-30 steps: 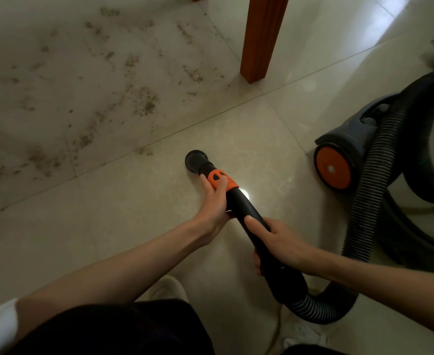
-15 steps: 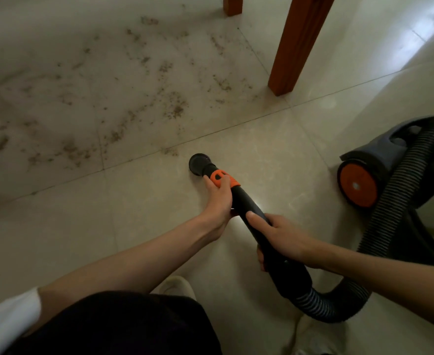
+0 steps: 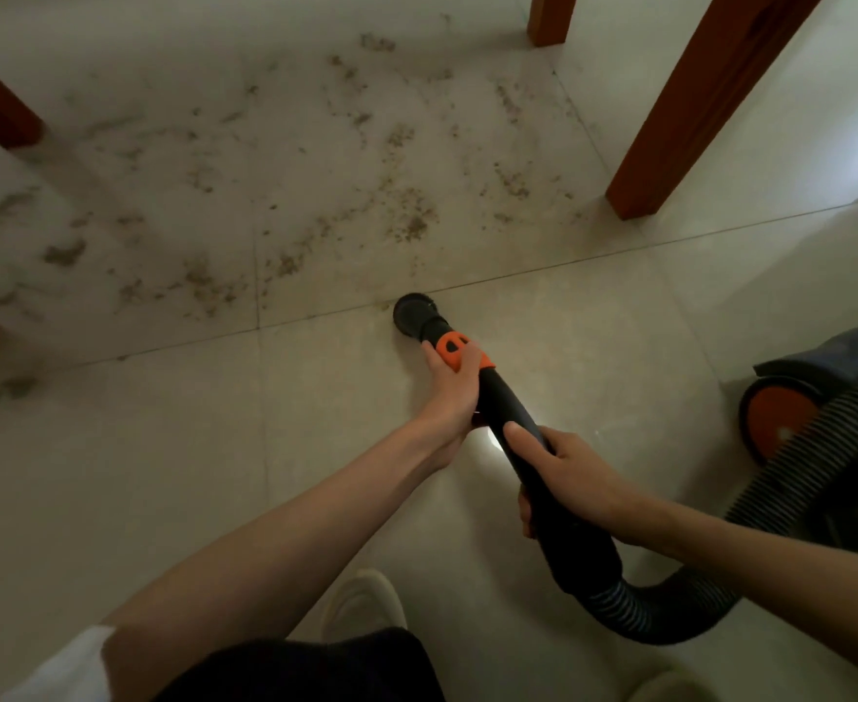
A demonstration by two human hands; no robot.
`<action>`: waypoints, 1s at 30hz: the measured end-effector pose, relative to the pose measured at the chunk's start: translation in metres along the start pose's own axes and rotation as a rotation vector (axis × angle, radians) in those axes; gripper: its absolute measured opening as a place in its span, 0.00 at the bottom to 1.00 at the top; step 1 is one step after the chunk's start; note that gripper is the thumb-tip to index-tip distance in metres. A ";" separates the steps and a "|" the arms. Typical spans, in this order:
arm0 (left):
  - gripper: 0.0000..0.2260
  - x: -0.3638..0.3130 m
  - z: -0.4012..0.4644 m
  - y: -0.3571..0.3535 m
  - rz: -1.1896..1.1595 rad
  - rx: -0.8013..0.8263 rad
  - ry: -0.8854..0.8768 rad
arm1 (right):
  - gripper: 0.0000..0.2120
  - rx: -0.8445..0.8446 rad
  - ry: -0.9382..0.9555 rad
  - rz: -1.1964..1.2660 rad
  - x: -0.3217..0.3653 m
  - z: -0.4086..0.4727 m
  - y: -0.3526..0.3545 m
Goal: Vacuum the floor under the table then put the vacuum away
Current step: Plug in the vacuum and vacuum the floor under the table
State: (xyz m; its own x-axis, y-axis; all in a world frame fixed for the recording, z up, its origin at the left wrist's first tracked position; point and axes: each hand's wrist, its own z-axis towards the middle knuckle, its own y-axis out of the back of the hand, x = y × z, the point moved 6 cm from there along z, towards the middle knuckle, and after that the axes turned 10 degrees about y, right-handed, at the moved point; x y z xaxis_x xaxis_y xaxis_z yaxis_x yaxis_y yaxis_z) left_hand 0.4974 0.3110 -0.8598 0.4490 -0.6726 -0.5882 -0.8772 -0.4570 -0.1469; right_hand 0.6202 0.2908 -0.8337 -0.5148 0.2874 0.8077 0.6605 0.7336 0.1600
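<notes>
- Vacuum nozzle sits on the tile at the edge of the crumb patch; left hand grasps the orange collar, right hand wraps the black wand.
- Pushing too fast could scatter crumbs.
- Table legs crowd the sweep; the ribbed hose could drag the canister behind.

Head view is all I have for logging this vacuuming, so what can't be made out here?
- Vacuum body: cut off by the right edge.
- Table legs: tops cut off by the upper edge; tabletop unseen.
- Nozzle mouth: faces the floor, hidden.
- Hose: partly behind the right hand.
</notes>
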 end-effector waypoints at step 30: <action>0.27 -0.011 0.027 0.067 -0.044 -0.283 -0.153 | 0.15 0.160 0.079 -0.102 0.022 0.055 -0.031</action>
State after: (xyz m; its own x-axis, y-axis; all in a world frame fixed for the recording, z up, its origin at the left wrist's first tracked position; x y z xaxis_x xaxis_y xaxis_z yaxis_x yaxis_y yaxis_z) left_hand 0.4294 0.3032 -0.8846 0.4357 -0.5633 -0.7021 -0.7661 -0.6415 0.0393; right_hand 0.5584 0.3087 -0.8520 -0.5256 0.1621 0.8351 0.5087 0.8468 0.1557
